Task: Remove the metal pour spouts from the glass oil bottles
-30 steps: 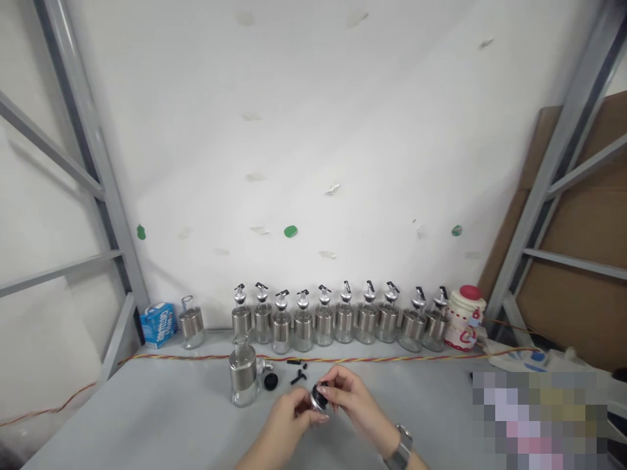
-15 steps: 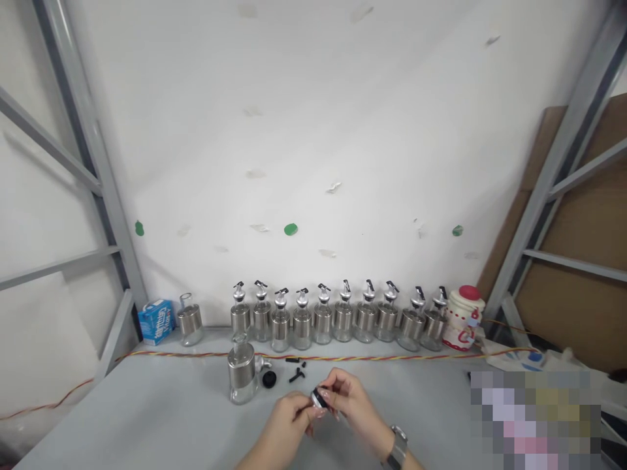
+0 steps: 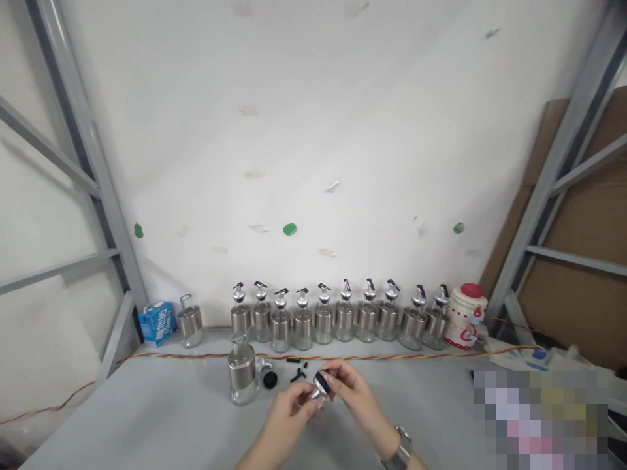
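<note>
Between my two hands is a small silver and black pourer cap (image 3: 321, 384). My left hand (image 3: 290, 411) pinches its silver part from the lower left. The fingers of my right hand (image 3: 350, 390) close on its black end. An uncapped glass bottle with a steel sleeve (image 3: 242, 373) stands upright to the left. Beside that bottle lie a silver spout piece (image 3: 263, 364) and a round black stopper (image 3: 270, 379). Small black parts (image 3: 298, 375) lie just beyond my hands.
Several sleeved bottles with lever pourers (image 3: 323, 323) line the wall. Further left stand another uncapped bottle (image 3: 190, 323) and a blue carton (image 3: 157, 323). A cream jar with a red lid (image 3: 465, 316) is at the right. A twisted red-yellow wire (image 3: 210, 355) crosses the table.
The pourer cap has turned in my fingers, so more of its silver part shows and its black end points up and away. My right hand has risen slightly.
</note>
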Demonstrator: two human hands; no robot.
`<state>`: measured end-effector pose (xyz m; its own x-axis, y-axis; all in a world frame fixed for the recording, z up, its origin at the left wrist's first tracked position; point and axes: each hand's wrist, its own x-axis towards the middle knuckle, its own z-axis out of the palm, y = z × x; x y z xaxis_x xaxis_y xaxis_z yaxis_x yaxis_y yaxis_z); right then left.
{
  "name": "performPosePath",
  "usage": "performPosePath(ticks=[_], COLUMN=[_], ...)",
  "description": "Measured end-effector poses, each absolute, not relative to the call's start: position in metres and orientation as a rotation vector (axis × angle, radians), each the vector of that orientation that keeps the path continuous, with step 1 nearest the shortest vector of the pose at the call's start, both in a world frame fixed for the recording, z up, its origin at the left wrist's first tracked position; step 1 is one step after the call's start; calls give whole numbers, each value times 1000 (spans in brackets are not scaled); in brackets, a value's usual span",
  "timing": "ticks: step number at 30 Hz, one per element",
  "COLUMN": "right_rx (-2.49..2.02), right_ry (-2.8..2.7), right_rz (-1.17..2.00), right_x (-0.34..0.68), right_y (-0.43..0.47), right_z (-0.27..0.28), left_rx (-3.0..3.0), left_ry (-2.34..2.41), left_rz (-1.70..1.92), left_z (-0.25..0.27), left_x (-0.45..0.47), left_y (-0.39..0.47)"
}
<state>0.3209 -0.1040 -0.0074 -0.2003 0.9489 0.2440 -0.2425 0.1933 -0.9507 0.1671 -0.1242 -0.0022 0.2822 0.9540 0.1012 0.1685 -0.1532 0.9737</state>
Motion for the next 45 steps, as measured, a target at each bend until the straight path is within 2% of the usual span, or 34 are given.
performPosePath(ticks=[7,13,18,23,28,36,42,45], right_rx=[-918,-983,-982,-862,-920,-1000,-1036,-1000], right_ry=[-1344,-1609,-1444,-1187,-1293,-1506,-1453,-1425], right_rz=[1176,1028,1205,1460,1336,1037,1137,1280], right_x=[320,315,311,300,295,301,305,307], right_y=[-106,-115,-111,-109,-119,-131,-123,-114], right_z=[-10,-11,-15,-22,-18,-12,-7,-10], left_rx=[2054,2224,2053,1849,1875,1968,2372,2320], left_ry=[1493,1450,1285,1368,1369,1378,1428,1424], left_rz=[1184,1094,1084,1094,970,991,875,867], left_z=[-11,-21,-9,-2,-9,-21,-9,-4], left_x=[155,155,160,163,164,162,157,157], left_y=[-125,-124,-128,-133,-134,-131,-130,-131])
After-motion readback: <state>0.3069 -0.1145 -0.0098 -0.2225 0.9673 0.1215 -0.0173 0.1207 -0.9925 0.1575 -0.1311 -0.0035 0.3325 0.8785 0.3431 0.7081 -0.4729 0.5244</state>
